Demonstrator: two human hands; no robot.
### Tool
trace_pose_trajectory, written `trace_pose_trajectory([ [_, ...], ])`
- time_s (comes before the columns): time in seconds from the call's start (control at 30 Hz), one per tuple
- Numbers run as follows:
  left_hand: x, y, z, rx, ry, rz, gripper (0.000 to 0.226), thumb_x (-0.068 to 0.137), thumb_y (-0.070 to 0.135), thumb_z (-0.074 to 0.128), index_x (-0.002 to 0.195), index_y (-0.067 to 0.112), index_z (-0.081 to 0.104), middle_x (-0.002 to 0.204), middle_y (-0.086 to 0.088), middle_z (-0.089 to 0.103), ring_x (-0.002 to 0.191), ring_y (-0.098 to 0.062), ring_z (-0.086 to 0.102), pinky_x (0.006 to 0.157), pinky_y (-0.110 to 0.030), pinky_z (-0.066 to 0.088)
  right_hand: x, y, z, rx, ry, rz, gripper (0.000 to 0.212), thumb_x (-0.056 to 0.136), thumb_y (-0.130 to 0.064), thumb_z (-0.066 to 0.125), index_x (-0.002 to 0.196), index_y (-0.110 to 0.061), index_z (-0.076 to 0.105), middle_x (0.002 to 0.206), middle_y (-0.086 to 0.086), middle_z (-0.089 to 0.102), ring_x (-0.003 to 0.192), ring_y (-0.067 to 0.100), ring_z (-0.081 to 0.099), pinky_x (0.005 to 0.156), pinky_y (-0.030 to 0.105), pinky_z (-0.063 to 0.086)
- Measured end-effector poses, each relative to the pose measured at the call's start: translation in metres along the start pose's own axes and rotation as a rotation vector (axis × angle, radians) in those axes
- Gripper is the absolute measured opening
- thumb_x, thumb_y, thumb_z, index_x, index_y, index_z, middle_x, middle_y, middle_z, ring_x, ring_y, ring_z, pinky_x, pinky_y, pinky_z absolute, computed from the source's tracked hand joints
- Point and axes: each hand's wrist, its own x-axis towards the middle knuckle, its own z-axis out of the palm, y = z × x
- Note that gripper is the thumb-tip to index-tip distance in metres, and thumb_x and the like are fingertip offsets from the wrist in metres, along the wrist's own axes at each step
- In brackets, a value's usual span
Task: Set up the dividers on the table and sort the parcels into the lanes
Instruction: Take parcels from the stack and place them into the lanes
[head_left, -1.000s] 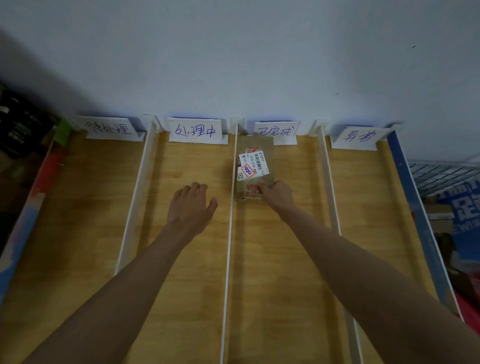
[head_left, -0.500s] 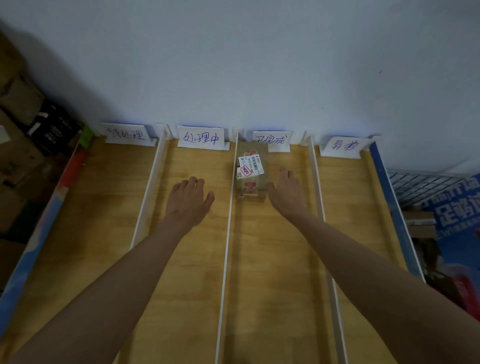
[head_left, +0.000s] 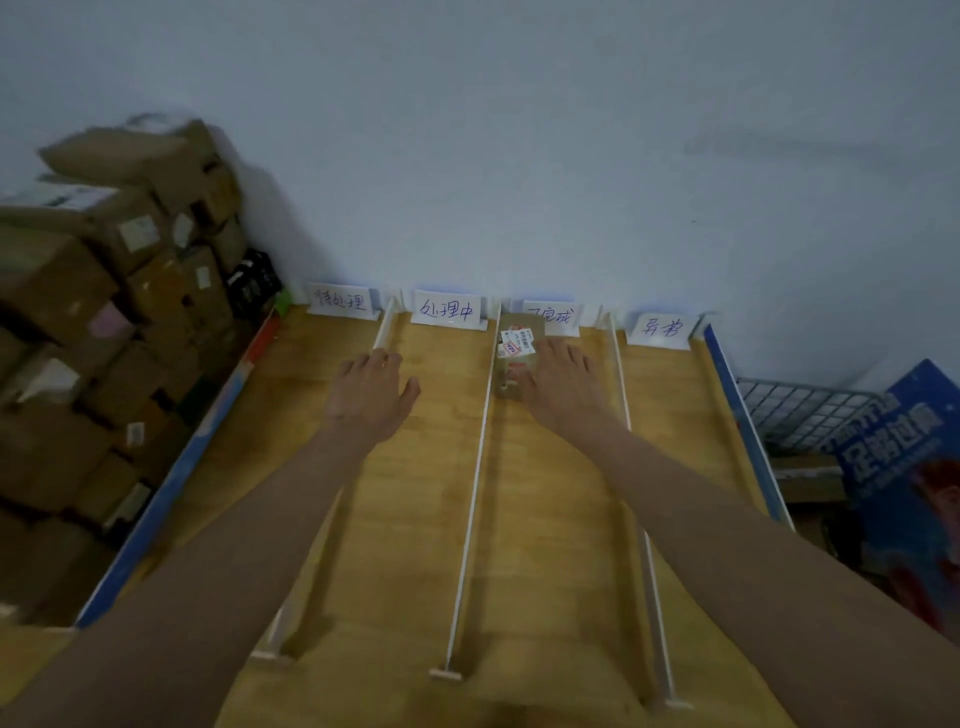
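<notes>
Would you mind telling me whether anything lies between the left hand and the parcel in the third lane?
Yes: the white divider stands between the left hand, in the second lane, and the parcel beyond it.

Under my hands I see a worktop (head_left: 431, 519) of pale, matt wood grain, split by thin white dividers (head_left: 470, 519) with a smooth finish. Beside my right hand (head_left: 558, 387) lies a brown cardboard parcel (head_left: 514, 358) bearing paper labels. Beyond my fingertips stand white paper lane cards (head_left: 447, 312), inked by hand.
</notes>
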Motion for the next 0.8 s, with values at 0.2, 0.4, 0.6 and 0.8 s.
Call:
trace_pose_trajectory([
  [0.2,-0.098,-0.039,-0.037,0.049,0.04,-0.043,0.047,0.102,0.045,0.036,0.13,0.011,0.053,0.131,-0.009,0.056,0.12,-0.028,0.053,0.1,-0.041,0.04,-0.071,-0.052,-0.027,0.029,-0.03,-0.051,0.05,0.102,-0.041,0.036,0.141,-0.01,0.044,0.142,0.012,0.048,0.131,0.032,0.044,0.111,0.043,0.031],
  [0.4,-0.169,-0.091,-0.065,0.095,0.046,-0.137,0.052,0.101,0.05,0.034,0.13,0.013,0.054,0.131,-0.008,0.057,0.12,-0.028,0.054,0.101,-0.042,0.041,-0.112,-0.115,-0.045,0.031,-0.045,-0.147,0.053,0.103,-0.043,0.036,0.143,-0.009,0.041,0.145,0.013,0.046,0.135,0.032,0.041,0.111,0.046,0.032],
  [0.6,-0.219,-0.153,-0.093,0.098,0.087,-0.225,0.052,0.102,0.05,0.033,0.136,0.015,0.049,0.132,-0.007,0.054,0.122,-0.027,0.052,0.102,-0.041,0.041,-0.127,-0.189,-0.047,0.096,-0.045,-0.259,0.052,0.102,-0.042,0.039,0.14,-0.007,0.045,0.141,0.014,0.05,0.132,0.034,0.044,0.107,0.044,0.036],
  [0.8,-0.244,-0.219,-0.123,0.069,0.185,-0.302,0.044,0.1,0.045,0.038,0.127,0.015,0.054,0.13,-0.009,0.056,0.122,-0.029,0.052,0.101,-0.043,0.041,-0.122,-0.259,-0.049,0.108,-0.058,-0.338,0.054,0.102,-0.044,0.036,0.139,-0.005,0.045,0.14,0.015,0.05,0.129,0.033,0.046,0.104,0.045,0.039],
])
